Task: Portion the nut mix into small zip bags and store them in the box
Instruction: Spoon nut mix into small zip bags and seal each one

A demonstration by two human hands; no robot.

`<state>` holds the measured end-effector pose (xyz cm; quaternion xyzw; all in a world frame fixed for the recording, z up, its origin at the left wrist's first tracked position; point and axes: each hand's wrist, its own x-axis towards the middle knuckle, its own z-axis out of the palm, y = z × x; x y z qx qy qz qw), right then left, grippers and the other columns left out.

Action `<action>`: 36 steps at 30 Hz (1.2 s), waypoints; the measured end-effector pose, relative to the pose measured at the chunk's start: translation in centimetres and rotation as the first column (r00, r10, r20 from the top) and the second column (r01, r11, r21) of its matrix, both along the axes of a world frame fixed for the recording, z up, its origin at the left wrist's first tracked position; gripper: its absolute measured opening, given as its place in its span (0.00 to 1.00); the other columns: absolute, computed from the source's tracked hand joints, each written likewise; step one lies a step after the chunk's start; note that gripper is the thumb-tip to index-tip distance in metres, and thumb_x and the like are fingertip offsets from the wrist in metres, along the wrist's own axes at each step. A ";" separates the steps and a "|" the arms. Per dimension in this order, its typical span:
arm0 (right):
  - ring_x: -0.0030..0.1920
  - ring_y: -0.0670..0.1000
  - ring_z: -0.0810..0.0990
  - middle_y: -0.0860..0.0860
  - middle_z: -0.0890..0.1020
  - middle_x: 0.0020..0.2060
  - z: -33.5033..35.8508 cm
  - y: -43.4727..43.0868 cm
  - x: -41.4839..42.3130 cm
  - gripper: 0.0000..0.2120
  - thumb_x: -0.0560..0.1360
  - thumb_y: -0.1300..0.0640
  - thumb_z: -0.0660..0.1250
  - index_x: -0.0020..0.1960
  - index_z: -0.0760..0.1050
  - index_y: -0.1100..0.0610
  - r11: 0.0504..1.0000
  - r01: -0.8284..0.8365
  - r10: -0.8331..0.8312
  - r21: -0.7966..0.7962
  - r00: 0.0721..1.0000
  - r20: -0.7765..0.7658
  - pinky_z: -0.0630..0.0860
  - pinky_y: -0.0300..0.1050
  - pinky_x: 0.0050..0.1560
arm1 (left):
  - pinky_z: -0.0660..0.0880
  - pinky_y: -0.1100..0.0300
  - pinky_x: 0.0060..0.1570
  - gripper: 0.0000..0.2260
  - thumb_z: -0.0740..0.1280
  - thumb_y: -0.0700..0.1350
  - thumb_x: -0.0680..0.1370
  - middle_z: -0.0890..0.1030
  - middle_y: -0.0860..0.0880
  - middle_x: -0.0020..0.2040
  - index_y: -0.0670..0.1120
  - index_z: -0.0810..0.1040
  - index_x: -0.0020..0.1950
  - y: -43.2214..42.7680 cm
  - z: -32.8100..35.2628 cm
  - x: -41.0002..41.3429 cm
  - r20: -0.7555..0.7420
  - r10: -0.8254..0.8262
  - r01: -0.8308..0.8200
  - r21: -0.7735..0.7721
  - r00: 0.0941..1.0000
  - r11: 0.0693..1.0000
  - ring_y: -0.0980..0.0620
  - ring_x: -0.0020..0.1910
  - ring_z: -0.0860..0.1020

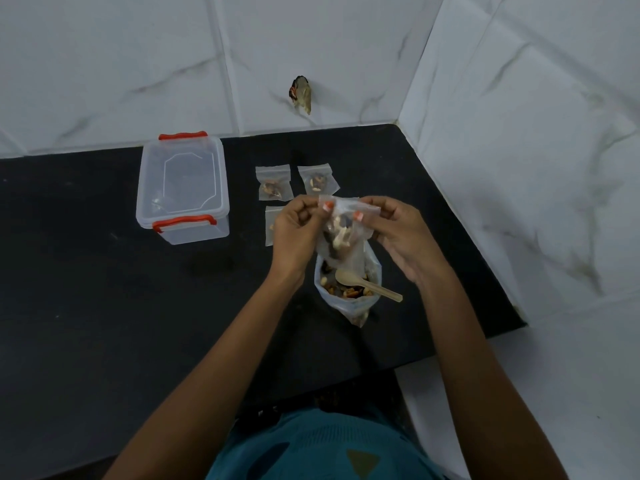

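Pinching a fourth filled zip bag [341, 233] at centre, left hand [294, 233] and right hand [398, 233] grip its top; three filled bags [274, 181] above lie outside the closed box [183, 188].

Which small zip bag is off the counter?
The filled bag held up by the left hand and right hand over the large nut pouch; the other three lie flat on the counter.
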<state>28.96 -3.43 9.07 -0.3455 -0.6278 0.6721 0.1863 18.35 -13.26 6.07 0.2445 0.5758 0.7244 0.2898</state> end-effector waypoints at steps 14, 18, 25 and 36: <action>0.44 0.47 0.83 0.52 0.83 0.42 -0.3 0.1 0.2 0.03 0.71 0.62 0.69 0.44 0.79 0.56 1.000 -0.005 0.005 0.004 0.998 0.065 0.80 0.43 0.48 | 0.77 0.63 0.41 0.04 0.63 0.41 0.78 0.80 0.48 0.40 0.43 0.76 0.45 0.0 -0.3 -0.2 0.019 -0.019 0.019 -0.005 1.000 1.000 0.54 0.39 0.79; 0.41 0.42 0.83 0.49 0.83 0.42 -0.5 0.1 0.2 0.06 0.71 0.61 0.69 0.47 0.79 0.55 0.995 0.054 -0.057 0.084 0.998 0.033 0.78 0.34 0.40 | 0.76 0.67 0.38 0.03 0.63 0.41 0.77 0.80 0.51 0.37 0.44 0.75 0.45 -0.1 -0.1 -0.3 0.002 -0.027 0.027 0.001 1.000 1.000 0.58 0.36 0.79; 0.50 0.46 0.81 0.51 0.82 0.48 -0.8 0.1 -0.1 0.07 0.74 0.62 0.66 0.50 0.79 0.55 0.995 0.047 -0.047 0.087 0.999 -0.005 0.77 0.38 0.48 | 0.77 0.66 0.41 0.08 0.63 0.39 0.77 0.82 0.52 0.38 0.46 0.73 0.55 -0.2 0.5 -0.4 0.025 -0.110 0.109 0.035 0.994 0.993 0.58 0.39 0.80; 0.49 0.46 0.81 0.52 0.82 0.47 -0.9 -0.5 -0.2 0.07 0.72 0.61 0.68 0.50 0.79 0.57 0.992 0.051 -0.043 0.119 0.997 -0.070 0.79 0.39 0.49 | 0.77 0.67 0.38 0.04 0.66 0.38 0.75 0.82 0.51 0.39 0.44 0.79 0.47 -0.2 1.0 -0.8 -0.121 -0.152 0.139 -0.108 0.981 0.984 0.59 0.37 0.82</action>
